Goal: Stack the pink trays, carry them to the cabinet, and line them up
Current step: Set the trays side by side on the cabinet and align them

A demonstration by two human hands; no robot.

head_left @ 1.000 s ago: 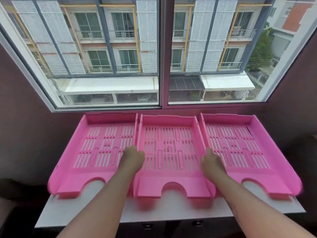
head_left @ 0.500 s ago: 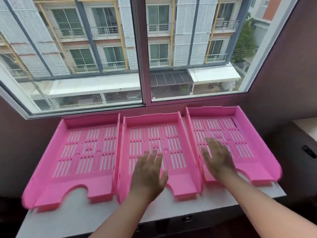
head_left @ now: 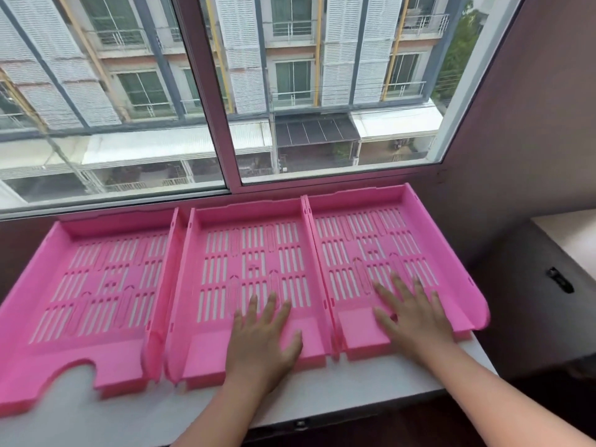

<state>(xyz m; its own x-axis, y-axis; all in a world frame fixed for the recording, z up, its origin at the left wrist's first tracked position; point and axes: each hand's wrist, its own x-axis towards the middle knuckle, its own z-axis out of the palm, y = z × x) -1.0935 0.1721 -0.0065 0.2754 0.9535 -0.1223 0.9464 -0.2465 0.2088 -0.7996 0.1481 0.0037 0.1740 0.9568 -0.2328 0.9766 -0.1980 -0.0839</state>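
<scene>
Three pink slotted trays lie side by side on a white cabinet top point(head_left: 161, 414) under the window. The left tray point(head_left: 96, 285) is untouched. My left hand point(head_left: 263, 337) rests flat, fingers spread, on the front part of the middle tray point(head_left: 251, 253). My right hand point(head_left: 412, 314) lies flat with fingers apart on the front of the right tray point(head_left: 364, 240). Neither hand grips anything. The trays' side walls touch or nearly touch each other.
A large sliding window point(head_left: 225, 91) stands directly behind the trays. A dark purple wall point(head_left: 532, 124) closes the right side. A lower dark cabinet point(head_left: 529, 301) with a black latch point(head_left: 560, 280) stands to the right.
My hands went from fists on the middle tray's side walls to open palms, the right one shifting onto the right tray. The view swung right, so the trays appear further left.
</scene>
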